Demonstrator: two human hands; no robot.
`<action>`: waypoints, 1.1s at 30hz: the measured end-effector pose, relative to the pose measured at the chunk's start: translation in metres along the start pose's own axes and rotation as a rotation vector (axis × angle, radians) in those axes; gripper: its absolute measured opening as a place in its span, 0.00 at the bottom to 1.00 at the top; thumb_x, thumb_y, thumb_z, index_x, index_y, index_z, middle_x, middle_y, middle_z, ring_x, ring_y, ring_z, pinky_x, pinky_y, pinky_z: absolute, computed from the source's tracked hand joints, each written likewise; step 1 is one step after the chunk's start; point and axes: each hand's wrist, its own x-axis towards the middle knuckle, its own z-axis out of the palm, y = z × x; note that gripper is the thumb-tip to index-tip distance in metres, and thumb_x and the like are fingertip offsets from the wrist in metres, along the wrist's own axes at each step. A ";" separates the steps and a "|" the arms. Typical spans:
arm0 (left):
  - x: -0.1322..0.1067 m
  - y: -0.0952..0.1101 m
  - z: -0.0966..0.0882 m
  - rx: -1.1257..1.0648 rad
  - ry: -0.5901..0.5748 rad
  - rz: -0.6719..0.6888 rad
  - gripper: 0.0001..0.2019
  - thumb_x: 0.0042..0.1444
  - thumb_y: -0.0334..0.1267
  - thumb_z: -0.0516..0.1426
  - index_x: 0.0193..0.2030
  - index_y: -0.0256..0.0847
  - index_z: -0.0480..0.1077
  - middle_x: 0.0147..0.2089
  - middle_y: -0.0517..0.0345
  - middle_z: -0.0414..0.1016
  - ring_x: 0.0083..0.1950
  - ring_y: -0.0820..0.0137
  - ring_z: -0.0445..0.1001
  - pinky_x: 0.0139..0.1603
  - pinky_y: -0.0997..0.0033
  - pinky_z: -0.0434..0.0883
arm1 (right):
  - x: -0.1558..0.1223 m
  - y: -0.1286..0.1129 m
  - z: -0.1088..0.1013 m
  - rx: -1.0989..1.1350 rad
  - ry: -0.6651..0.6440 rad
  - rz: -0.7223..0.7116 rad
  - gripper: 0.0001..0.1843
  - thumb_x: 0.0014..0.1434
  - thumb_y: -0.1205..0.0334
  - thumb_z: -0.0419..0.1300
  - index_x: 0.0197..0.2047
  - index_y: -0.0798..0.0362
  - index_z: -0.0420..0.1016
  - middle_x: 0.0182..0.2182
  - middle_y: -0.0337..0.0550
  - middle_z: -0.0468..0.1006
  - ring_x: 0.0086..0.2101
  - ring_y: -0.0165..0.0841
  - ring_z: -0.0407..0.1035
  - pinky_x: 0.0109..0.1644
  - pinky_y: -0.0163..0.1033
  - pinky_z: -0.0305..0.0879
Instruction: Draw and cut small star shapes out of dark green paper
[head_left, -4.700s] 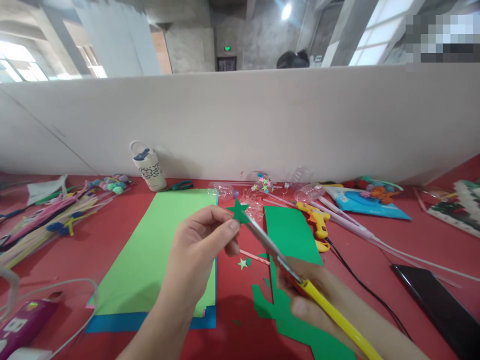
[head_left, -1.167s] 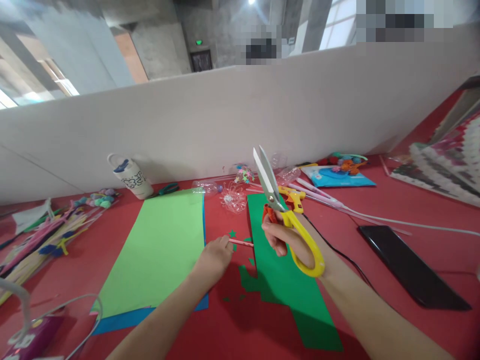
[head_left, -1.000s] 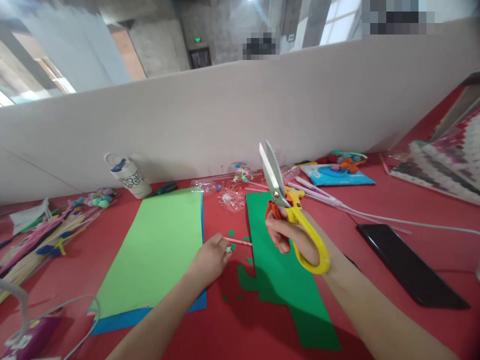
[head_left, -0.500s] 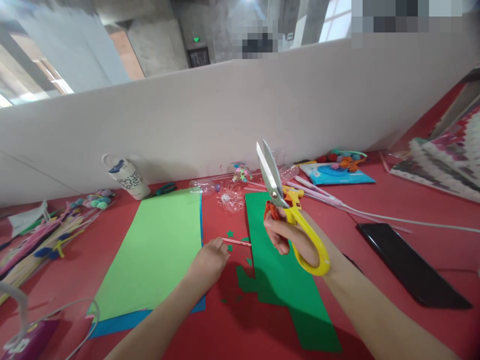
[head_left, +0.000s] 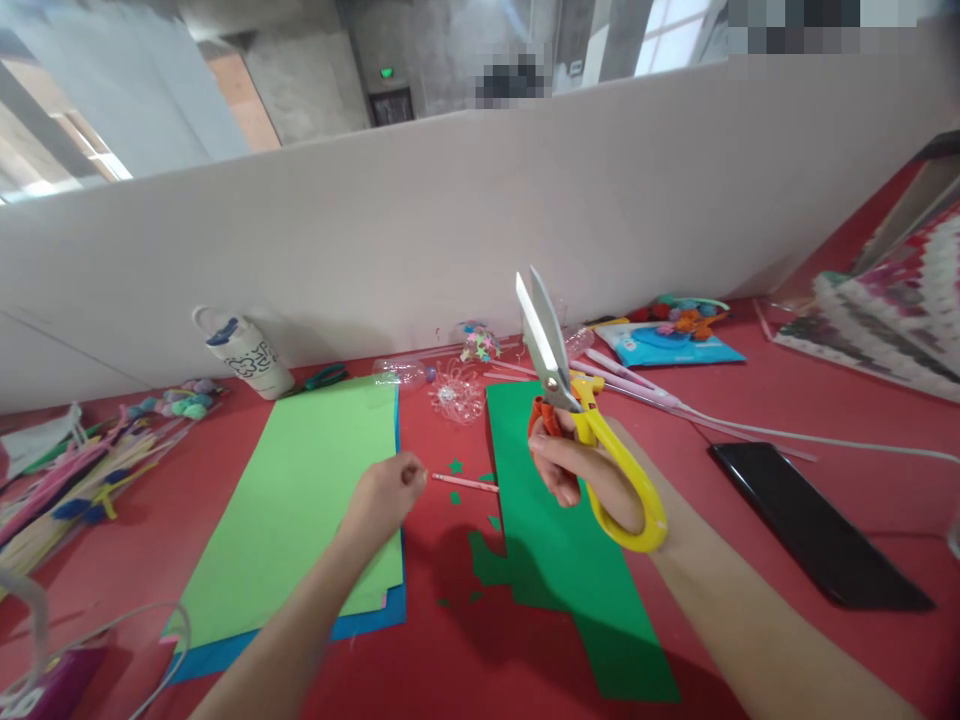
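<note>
My left hand (head_left: 382,497) has drawn back over the light-green sheet (head_left: 300,490), fingers curled narrow; contents I cannot tell. The green star (head_left: 456,466) lies on the worktop (head_left: 442,665) at its two o'clock, so its cutting appears finished. At three, my right hand (head_left: 579,457) grips the scissors (head_left: 553,380), blades parted.

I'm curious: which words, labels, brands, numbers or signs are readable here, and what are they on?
No text is readable with certainty.
White cup with a blue lid: black, partly letter-like markings, not legible.
Glowing green sign in the background: too small.
Small white rectangular sign in the background: too small.
Blue plastic packet: pale mark, too blurred.
Yellow-handled metal scissors: no lettering visible.
</note>
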 end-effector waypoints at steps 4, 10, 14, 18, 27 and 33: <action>0.032 -0.010 -0.016 -0.245 0.102 -0.073 0.17 0.60 0.42 0.55 0.54 0.38 0.66 0.53 0.49 0.70 0.48 0.63 0.73 0.46 0.55 0.73 | -0.001 -0.004 0.001 -0.005 0.006 0.004 0.16 0.57 0.53 0.56 0.22 0.50 0.62 0.14 0.31 0.63 0.14 0.25 0.57 0.18 0.33 0.55; 0.051 -0.008 -0.010 -0.308 0.250 -0.013 0.17 0.60 0.41 0.55 0.55 0.39 0.66 0.55 0.49 0.69 0.49 0.62 0.72 0.47 0.54 0.72 | -0.001 -0.003 0.002 -0.016 0.008 0.021 0.15 0.57 0.55 0.56 0.22 0.51 0.62 0.15 0.32 0.65 0.14 0.24 0.58 0.18 0.32 0.56; 0.036 -0.001 -0.003 -0.178 0.115 0.045 0.17 0.60 0.42 0.55 0.54 0.39 0.66 0.54 0.50 0.69 0.49 0.62 0.72 0.47 0.55 0.73 | 0.000 -0.001 0.003 -0.013 0.017 0.034 0.15 0.56 0.54 0.56 0.23 0.51 0.62 0.16 0.32 0.65 0.13 0.23 0.59 0.16 0.31 0.55; 0.013 0.015 0.003 -0.049 -0.133 0.183 0.14 0.61 0.42 0.55 0.51 0.39 0.68 0.52 0.50 0.71 0.47 0.64 0.73 0.46 0.57 0.73 | 0.000 -0.003 0.004 -0.022 0.010 0.047 0.14 0.56 0.55 0.56 0.23 0.51 0.62 0.15 0.31 0.65 0.13 0.23 0.58 0.17 0.32 0.55; -0.026 0.033 0.019 -0.007 -0.401 0.403 0.13 0.48 0.33 0.60 0.42 0.46 0.71 0.45 0.58 0.68 0.48 0.64 0.67 0.49 0.67 0.66 | 0.001 -0.006 0.003 -0.034 -0.012 0.046 0.15 0.55 0.54 0.56 0.21 0.50 0.62 0.13 0.31 0.63 0.13 0.25 0.58 0.17 0.32 0.56; -0.025 0.034 0.022 -0.065 -0.438 0.373 0.11 0.45 0.31 0.59 0.37 0.43 0.69 0.42 0.59 0.68 0.44 0.66 0.67 0.44 0.70 0.65 | -0.001 -0.005 0.005 -0.052 -0.001 0.030 0.15 0.55 0.54 0.55 0.21 0.50 0.61 0.13 0.31 0.63 0.13 0.24 0.58 0.18 0.32 0.56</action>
